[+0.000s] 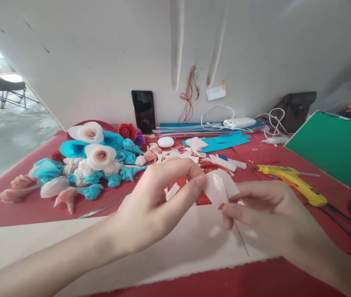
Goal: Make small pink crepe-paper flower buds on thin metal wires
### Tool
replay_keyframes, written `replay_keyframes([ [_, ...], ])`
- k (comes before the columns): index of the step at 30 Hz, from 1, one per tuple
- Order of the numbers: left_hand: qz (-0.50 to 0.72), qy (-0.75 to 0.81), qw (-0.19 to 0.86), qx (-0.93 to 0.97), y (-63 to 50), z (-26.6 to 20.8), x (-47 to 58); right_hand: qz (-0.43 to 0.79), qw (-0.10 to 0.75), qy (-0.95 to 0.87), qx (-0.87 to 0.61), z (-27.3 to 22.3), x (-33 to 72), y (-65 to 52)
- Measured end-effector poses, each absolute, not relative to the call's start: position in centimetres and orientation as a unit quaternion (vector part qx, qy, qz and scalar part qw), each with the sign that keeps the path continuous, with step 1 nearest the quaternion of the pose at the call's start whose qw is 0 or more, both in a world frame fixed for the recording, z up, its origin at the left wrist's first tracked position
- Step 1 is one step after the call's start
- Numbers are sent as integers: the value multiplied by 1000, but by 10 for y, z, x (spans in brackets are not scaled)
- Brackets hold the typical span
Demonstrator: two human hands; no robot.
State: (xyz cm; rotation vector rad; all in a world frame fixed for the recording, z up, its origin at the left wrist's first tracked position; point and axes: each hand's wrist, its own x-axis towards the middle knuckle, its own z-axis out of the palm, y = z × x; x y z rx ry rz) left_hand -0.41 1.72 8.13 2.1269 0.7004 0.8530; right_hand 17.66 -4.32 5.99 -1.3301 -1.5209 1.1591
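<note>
Between my hands is a pale paper flower [220,187], with white petals around a cream centre, on a thin wire stem [241,239] that slants down to the right. My left hand [160,202] pinches the upper left edge of a petal between thumb and fingertips. At the flower's base, my right hand [262,210] closes thumb and fingers on it where the wire comes out. Beneath both hands lies a long sheet of pale crepe paper [175,255]. Several paper scraps [173,190] are partly hidden behind my left hand.
Finished-looking blue, white and pink paper flowers [101,156] are heaped at the left. A yellow glue gun [299,181] with its black cord lies right, beside a green board [333,152]. A phone [143,111] leans on the wall. Thin wires [104,206] lie left of centre.
</note>
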Motion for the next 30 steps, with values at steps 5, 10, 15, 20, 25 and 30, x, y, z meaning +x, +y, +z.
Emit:
replay_keyframes([
  [5,346,278,418,793,19,79,-4,479,417,-584,-505,58,176,-41],
  [10,341,216,466,787,22,73,-1,491,442,-583,-473,59,175,-40],
  [15,342,209,492,772,20,73,0,470,434,-607,-471,62,177,-44],
  [20,324,228,518,758,18,78,1,493,414,-599,-476,61,178,-42],
  [25,322,236,546,737,19,78,1,492,408,-606,-472,61,177,-41],
  [30,333,230,570,715,19,71,1,501,404,-603,-472,59,178,-42],
])
